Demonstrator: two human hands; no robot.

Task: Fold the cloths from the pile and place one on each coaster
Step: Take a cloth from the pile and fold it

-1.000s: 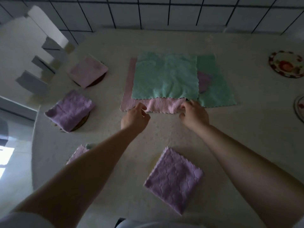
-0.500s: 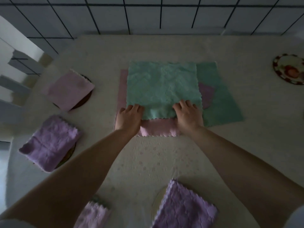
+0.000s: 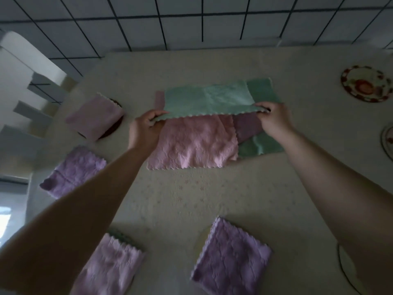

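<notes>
Green cloth is held by its two near corners, lifted off the pile and partly turned back toward the far side, its scalloped near edge stretched taut between the two grips. Its left corner is pinched by the left hand, fingers curled round the fabric; its right corner is pinched by the right hand in the same way. Directly beneath and nearer than the grips, a pink cloth is laid flat on the surface, its near edge well below the held edge. Beside the right-hand grip, a purple cloth is partly covered by the pink one, and a second green cloth is spread beneath both, its far part showing beyond the held cloth. Left of the left-hand grip, a folded pink cloth is set on a dark coaster, and nearer still a folded lilac cloth is seen, partly hidden by the left forearm. Well below the grips, two more folded lilac cloths are placed, one at the lower left and one at the lower centre, the latter over a pale coaster. Right of the right-hand grip, well apart, a patterned coaster is left uncovered near the far edge, with another rim cut off by the frame's right side.
</notes>
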